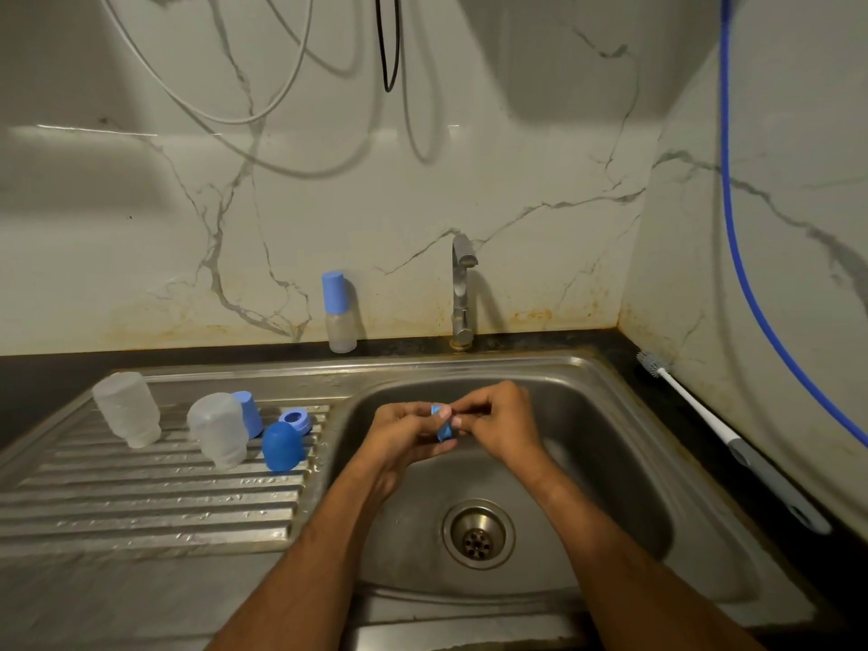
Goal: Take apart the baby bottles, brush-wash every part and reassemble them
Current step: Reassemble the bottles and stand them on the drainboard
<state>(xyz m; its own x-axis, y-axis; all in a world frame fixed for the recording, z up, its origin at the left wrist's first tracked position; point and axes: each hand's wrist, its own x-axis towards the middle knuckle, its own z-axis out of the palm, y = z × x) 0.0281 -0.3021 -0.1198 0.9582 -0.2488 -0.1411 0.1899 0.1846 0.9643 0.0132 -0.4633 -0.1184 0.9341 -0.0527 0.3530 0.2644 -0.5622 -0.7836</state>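
Head view, hands: the left hand (407,432) and right hand (499,425) met over the sink (610,462), both pinching a small blue bottle ring (444,422) between curled fingertips.
Head view, parts: two clear bottle bodies (126,408) (218,429) stood inverted on the drainboard (141,500), beside a blue cap (282,446), a second blue cap (249,413) and a blue collar (296,420); one assembled bottle (339,312) stood by the tap (462,293).
Head view, brush: the bottle brush (732,448) lay on the desk at right, untouched.
Risk: wet fingers could likely slip, dropping the ring toward the drain (478,534).
Risk: whether a teat sat inside it could not be told.
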